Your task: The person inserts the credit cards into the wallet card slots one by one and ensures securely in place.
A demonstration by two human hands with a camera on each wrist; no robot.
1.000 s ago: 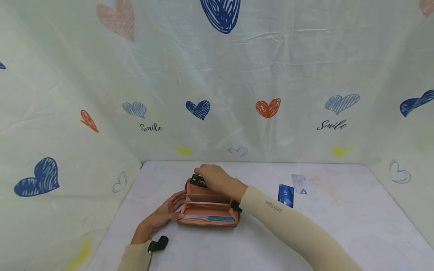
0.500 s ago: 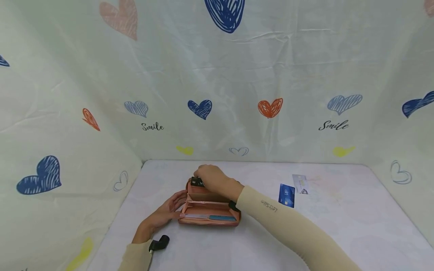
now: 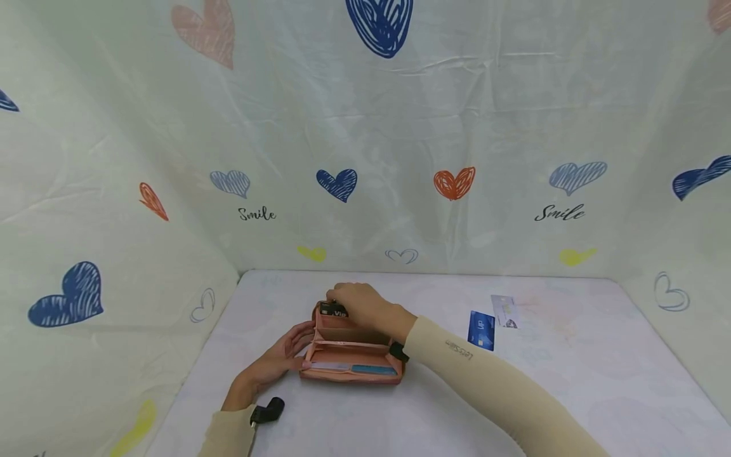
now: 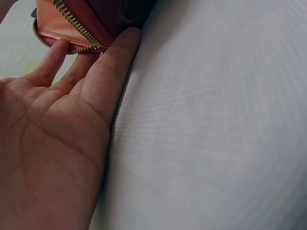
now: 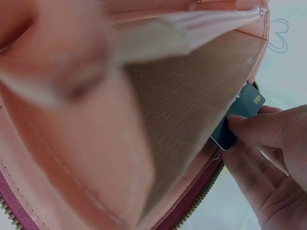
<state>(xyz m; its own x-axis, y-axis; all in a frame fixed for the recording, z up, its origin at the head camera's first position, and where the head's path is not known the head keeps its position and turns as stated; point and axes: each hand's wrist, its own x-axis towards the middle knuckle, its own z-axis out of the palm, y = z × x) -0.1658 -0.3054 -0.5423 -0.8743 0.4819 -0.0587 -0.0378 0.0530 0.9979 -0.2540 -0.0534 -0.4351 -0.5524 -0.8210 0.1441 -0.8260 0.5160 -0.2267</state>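
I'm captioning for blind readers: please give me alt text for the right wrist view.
The right hand pinches a dark card at the edge of an open peach zip wallet. A brown divider crosses the middle; the left side is blurred.

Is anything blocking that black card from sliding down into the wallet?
Nothing visible does. The right hand holds the black card right at the far edge of the open wallet, with nothing seen between them. How deep the card sits is hidden.

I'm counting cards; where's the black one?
Head view: the black card is at the back left corner of the wallet, pinched by the right hand.
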